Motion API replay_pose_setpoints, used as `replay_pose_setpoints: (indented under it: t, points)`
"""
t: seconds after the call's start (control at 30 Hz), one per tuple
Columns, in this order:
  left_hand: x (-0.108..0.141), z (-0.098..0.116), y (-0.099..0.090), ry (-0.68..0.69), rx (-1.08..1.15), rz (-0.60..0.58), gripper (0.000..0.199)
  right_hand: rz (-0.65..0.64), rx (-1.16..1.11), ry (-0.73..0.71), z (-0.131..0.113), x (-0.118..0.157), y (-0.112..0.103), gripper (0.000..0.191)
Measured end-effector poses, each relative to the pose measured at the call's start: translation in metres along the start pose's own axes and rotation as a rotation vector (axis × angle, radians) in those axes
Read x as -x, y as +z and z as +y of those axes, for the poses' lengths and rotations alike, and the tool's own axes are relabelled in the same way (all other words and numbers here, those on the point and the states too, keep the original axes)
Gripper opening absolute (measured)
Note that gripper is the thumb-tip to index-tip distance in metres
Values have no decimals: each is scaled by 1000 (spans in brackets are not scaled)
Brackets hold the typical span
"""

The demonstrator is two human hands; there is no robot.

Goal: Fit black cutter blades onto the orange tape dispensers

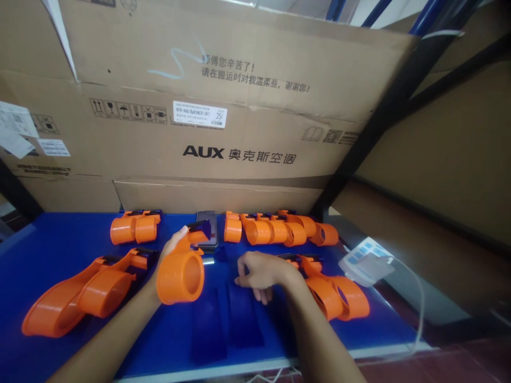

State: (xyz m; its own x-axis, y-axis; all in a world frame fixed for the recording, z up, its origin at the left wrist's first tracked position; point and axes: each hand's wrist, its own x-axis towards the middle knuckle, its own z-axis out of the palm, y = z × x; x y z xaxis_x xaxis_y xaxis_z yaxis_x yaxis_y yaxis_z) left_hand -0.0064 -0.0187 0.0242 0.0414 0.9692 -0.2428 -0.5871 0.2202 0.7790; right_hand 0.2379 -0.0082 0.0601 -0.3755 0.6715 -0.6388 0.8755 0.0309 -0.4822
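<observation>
My left hand is wrapped round an orange tape dispenser, which it holds above the blue tabletop with its dark blue end pointing to the back right. To the right, my right hand hovers over or rests on the table, its fingers bent downward; whether they hold anything is hidden. Just beneath and left of it lie two dark blue flat strips. A small silvery piece is between the hands, and behind it sits a dark flat device with a screen.
Several orange dispensers stand at the back right, with more at the back left, front left and right. A white corded device is at the right edge. Large cardboard closes off the back, beside a black post.
</observation>
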Motion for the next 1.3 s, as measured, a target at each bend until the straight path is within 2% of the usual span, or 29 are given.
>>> replay_pose_setpoints:
  t: [0.1,0.2,0.3,0.37,0.47,0.53,0.67,0.77,0.87,0.97,1.17,1.3]
  points:
    - [1,-4,-1,78,-80,32,45,12,-11,-58,0,0,0,15]
    - [1,-7,-2,221,-260,62,47,0,18,-90,-2,1,1,18]
    - [2,-7,0,316,-376,48,45,36,64,-122,-5,3,-1,21]
    - [4,-7,3,360,-420,27,43,183,65,-203,-8,3,-2,22]
    - [8,-9,5,395,-471,-6,40,550,-5,-456,-15,0,0,28]
    - [10,-12,6,391,-485,-44,40,732,-70,-603,-21,-7,7,37]
    - [13,-19,7,340,-424,-104,44,915,-72,-667,-30,-24,29,39]
    - [13,-22,12,283,-320,-82,45,1082,-10,-681,-33,-33,40,37]
    - [14,-21,18,244,-238,-74,44,1195,80,-720,-33,-36,44,38]
    - [15,-19,22,258,-247,-73,43,1224,128,-759,-32,-36,43,37]
    - [15,-13,16,409,-411,-79,31,1078,122,-793,-33,-31,43,23]
    - [15,-12,13,433,-450,-92,29,1047,111,-790,-35,-29,43,18]
